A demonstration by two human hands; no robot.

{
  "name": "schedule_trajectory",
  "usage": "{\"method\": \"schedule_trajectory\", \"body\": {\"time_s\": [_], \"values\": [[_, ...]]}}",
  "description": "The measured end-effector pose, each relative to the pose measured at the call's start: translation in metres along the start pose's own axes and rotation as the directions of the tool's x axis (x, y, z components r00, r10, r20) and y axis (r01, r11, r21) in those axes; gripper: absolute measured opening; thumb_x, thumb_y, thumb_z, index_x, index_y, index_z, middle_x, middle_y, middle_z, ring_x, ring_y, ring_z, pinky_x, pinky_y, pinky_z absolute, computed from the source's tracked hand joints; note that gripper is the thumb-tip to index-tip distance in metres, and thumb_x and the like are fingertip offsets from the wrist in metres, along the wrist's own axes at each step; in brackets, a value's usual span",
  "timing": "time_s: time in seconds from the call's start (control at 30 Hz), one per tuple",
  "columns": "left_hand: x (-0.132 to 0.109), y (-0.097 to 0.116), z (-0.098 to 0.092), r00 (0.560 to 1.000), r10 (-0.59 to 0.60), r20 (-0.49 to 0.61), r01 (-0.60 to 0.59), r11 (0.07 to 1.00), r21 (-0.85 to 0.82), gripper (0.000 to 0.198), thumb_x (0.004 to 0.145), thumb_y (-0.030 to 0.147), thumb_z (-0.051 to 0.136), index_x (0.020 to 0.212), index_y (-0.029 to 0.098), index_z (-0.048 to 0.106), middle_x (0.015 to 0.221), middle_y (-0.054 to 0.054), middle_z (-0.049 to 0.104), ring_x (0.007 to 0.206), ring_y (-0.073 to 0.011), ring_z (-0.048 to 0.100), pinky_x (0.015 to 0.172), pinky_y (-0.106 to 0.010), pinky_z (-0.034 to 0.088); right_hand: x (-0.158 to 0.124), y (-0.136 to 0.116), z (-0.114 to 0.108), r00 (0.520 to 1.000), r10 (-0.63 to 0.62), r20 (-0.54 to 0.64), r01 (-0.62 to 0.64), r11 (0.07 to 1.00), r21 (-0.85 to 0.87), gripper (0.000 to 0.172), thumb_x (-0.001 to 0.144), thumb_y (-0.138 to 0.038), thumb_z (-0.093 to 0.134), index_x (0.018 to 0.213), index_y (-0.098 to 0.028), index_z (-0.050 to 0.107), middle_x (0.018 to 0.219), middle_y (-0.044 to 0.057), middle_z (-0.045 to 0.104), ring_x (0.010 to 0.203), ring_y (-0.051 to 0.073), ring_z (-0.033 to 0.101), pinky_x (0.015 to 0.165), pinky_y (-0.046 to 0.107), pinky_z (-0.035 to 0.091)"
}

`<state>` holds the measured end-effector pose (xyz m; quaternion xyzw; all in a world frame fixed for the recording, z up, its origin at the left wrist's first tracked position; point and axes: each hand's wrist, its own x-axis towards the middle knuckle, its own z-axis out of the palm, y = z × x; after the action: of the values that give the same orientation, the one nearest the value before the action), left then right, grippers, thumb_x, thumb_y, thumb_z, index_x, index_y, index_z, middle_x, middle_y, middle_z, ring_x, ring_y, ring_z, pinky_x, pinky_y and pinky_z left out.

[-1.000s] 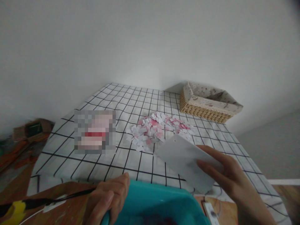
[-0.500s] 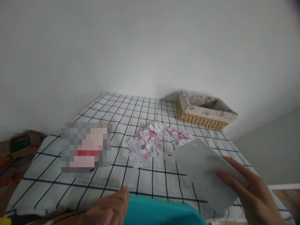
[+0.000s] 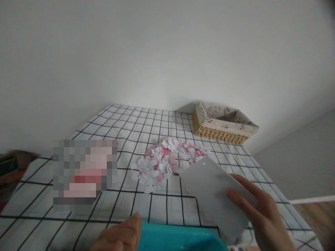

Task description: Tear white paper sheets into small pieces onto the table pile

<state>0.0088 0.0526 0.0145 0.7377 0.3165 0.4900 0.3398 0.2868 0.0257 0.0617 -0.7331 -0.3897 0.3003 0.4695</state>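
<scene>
Left hand at near edge, fingers curled in on the left end of the teal bin's rim; palm, wrist and underside of the grip run out of frame. Only the bin's far rim and a strip of its inner wall show, contents cut off. Right hand, near right, pinches a pale grey board between thumb and fingers, some fingers hidden behind it; small hole by the board's far corner. Board slants over the checked cloth, covering part of the near right side of a loose heap of white and pink paper scraps. Far right, lined wicker basket, inside partly in shadow. At left, a mosaic block masks a pinkish item with a red band; any lettering there unreadable. Dark object beyond the cloth, far left, blurred, cut by frame.
</scene>
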Motion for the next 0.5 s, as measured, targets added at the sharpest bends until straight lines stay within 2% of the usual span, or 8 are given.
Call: {"method": "schedule_trajectory", "body": {"time_s": [0.1,0.13,0.27,0.37,0.43,0.5], "values": [[0.009,0.007,0.002,1.000,-0.012,0.000,0.012,1.000,0.011,0.052,0.087,0.049,0.039,0.040,0.026,0.045,0.035,-0.002,0.040,0.041,-0.0217,0.043,0.055,-0.044,0.045,0.002,-0.010,0.012,0.992,-0.055,0.112,0.061,0.997,-0.055,0.042,0.068,-0.051,0.067,0.098,-0.022,0.071,0.091,0.007,0.074,0.075,0.026,0.069,0.056,0.028,0.056],[0.010,0.009,0.003,1.000,-0.014,0.000,0.014,1.000,0.013,0.052,0.087,0.049,0.040,0.040,0.026,0.045,0.035,-0.002,0.041,0.042,-0.0221,0.043,0.055,-0.045,0.045,0.003,-0.011,0.013,0.991,-0.067,0.116,0.075,0.995,-0.067,0.041,0.069,-0.051,0.067,0.097,-0.021,0.071,0.089,0.006,0.074,0.074,0.025,0.069,0.056,0.028,0.055],[0.011,0.011,0.005,1.000,-0.025,0.007,0.025,1.000,0.011,0.050,0.085,0.049,0.041,0.041,0.026,0.044,0.035,-0.002,0.041,0.042,-0.0229,0.044,0.056,-0.046,0.045,0.005,-0.004,-0.003,1.000,0.007,0.012,-0.006,0.998,-0.056,0.043,0.063,-0.052,0.069,0.091,-0.019,0.070,0.078,0.006,0.075,0.067,0.026,0.069,0.049,0.028,0.054],[0.009,0.009,0.003,0.999,-0.031,0.019,0.031,1.000,-0.001,0.050,0.085,0.049,0.041,0.040,0.026,0.043,0.035,-0.002,0.039,0.042,-0.0228,0.043,0.055,-0.046,0.045,0.001,0.000,-0.014,0.994,0.039,-0.102,-0.040,0.999,-0.014,0.044,0.063,-0.049,0.070,0.095,-0.020,0.069,0.079,0.005,0.075,0.068,0.027,0.070,0.051,0.029,0.055],[0.007,0.008,0.002,0.999,-0.034,0.026,0.034,0.999,-0.013,0.050,0.085,0.049,0.040,0.040,0.026,0.042,0.034,-0.002,0.038,0.040,-0.0223,0.042,0.053,-0.046,0.044,-0.002,-0.005,-0.010,0.994,0.043,-0.098,-0.042,0.999,0.016,0.043,0.062,-0.049,0.070,0.094,-0.020,0.069,0.079,0.005,0.075,0.066,0.026,0.069,0.050,0.029,0.055],[0.005,0.007,0.001,0.999,-0.035,0.027,0.035,0.999,-0.019,0.051,0.086,0.048,0.039,0.040,0.025,0.040,0.033,-0.001,0.037,0.038,-0.0213,0.041,0.050,-0.045,0.043,-0.003,-0.012,0.002,0.999,0.031,-0.036,-0.030,0.998,0.047,0.041,0.062,-0.049,0.071,0.091,-0.020,0.069,0.076,0.005,0.074,0.063,0.025,0.068,0.047,0.028,0.053]]}}
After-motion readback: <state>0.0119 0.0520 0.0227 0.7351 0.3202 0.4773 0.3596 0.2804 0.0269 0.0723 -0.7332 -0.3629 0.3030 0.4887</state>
